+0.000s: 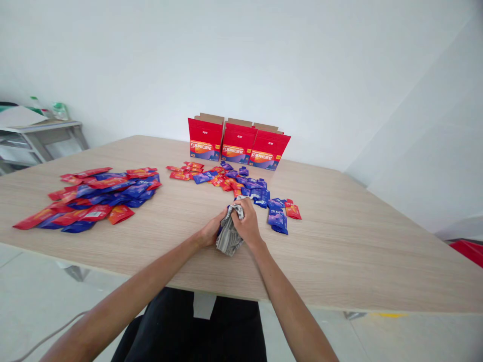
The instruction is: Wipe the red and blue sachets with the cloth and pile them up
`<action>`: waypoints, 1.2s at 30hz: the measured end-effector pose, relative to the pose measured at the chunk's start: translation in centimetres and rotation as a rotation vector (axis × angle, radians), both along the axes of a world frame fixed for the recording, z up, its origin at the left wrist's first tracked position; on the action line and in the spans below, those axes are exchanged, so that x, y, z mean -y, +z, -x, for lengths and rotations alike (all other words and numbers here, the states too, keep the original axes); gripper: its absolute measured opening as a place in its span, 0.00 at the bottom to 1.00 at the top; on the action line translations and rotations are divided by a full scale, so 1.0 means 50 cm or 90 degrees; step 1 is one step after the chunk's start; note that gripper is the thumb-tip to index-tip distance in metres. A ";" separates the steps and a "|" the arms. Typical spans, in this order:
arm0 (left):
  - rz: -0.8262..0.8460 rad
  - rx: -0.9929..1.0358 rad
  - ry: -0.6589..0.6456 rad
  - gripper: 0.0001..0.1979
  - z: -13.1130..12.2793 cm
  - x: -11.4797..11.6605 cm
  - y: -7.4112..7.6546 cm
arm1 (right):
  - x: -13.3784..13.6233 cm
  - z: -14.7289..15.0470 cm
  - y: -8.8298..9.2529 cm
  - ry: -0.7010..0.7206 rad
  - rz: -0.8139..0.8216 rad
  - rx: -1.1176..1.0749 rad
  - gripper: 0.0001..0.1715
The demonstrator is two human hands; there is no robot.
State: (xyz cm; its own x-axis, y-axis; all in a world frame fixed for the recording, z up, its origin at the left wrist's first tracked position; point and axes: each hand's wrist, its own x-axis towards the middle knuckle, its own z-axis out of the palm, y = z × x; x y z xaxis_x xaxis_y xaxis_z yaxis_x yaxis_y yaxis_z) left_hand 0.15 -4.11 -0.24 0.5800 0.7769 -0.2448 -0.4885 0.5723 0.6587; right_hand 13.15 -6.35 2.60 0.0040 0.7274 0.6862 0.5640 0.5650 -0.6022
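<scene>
Near the front of the table, my right hand (pixel 246 221) is closed on a grey striped cloth (pixel 229 236), bunched up with its loose end hanging toward me. My left hand (pixel 213 230) is closed at the cloth's left side. Slivers of a blue pouch show between my left fingers and the cloth; the rest of it is hidden under the fabric. Just beyond my hands lies a loose scatter of red pouches (pixel 226 184) and blue pouches (pixel 260 195). Right of my right hand, a blue pouch (pixel 277 220) rests beside a red pouch (pixel 293 209).
Three red boxes (pixel 205 138), (pixel 238 142), (pixel 268 149) stand with raised lids at the back of the wooden table (pixel 339 241). Overlapping rows of red and blue pouches (pixel 109 193) cover the left side. A side desk (pixel 45 125) stands by the wall.
</scene>
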 end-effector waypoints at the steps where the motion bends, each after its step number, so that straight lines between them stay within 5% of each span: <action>1: 0.003 -0.005 -0.004 0.19 -0.001 0.001 0.000 | -0.001 -0.001 0.000 0.005 0.000 -0.001 0.06; 9: 0.006 0.007 0.116 0.23 0.021 -0.016 0.030 | 0.008 0.019 -0.011 0.260 0.083 0.171 0.15; 12: 0.009 0.008 0.115 0.23 0.022 -0.018 0.030 | 0.010 0.022 -0.011 0.249 0.102 0.175 0.14; 21: 0.005 -0.046 0.013 0.18 0.000 0.003 0.007 | 0.002 0.002 0.003 0.033 0.009 -0.001 0.06; 31: 0.007 -0.039 0.100 0.25 0.018 -0.014 0.029 | 0.004 0.016 -0.013 0.292 0.118 0.147 0.14; 36: -0.043 0.007 0.142 0.27 0.026 -0.030 0.028 | 0.005 0.016 -0.011 0.300 0.109 0.154 0.14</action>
State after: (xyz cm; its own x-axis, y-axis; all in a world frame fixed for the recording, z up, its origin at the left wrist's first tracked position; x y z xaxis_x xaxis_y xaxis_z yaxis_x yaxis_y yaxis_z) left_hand -1.14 -2.60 1.18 0.3949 0.9004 -0.1825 -0.6057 0.4045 0.6852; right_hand 12.37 -6.62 2.02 -0.4916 0.7138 0.4988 0.4081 0.6948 -0.5922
